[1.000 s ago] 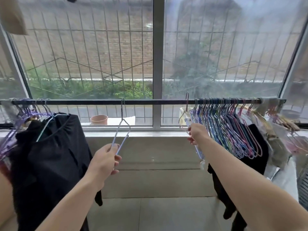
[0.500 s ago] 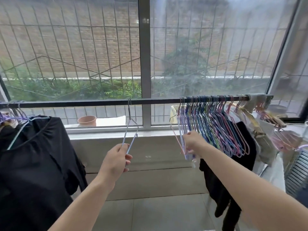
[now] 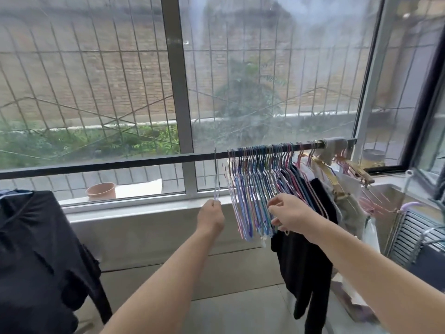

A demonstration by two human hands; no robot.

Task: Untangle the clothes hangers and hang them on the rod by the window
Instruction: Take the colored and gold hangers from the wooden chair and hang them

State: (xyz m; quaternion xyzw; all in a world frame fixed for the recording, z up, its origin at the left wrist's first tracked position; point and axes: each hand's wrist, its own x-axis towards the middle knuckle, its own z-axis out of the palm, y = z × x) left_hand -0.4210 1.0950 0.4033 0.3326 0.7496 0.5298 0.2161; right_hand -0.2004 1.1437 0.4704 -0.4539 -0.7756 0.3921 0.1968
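2 hands: left hand (image 3: pixel 211 217) pinches hanger (image 3: pixel 216 179); right hand (image 3: pixel 290 213) half-open beside hanger bunch (image 3: pixel 260 189).

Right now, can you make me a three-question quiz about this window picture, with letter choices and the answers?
1. Where is the round terracotta-coloured pot?
A. On the windowsill
B. On the floor
C. Hanging on the rod

2. What colour is the garment at far left?
A. White
B. Black
C. Yellow

3. What is the left hand doing?
A. Resting open on the sill
B. Pinching the lone thin wire hanger
C. Touching the glass

Answers:
1 A, it sits on the sill behind the long dark metal rod.
2 B, the cloth is plainly black.
3 B, its fingers close on the hanger's bottom, whose hook is up at the rod.
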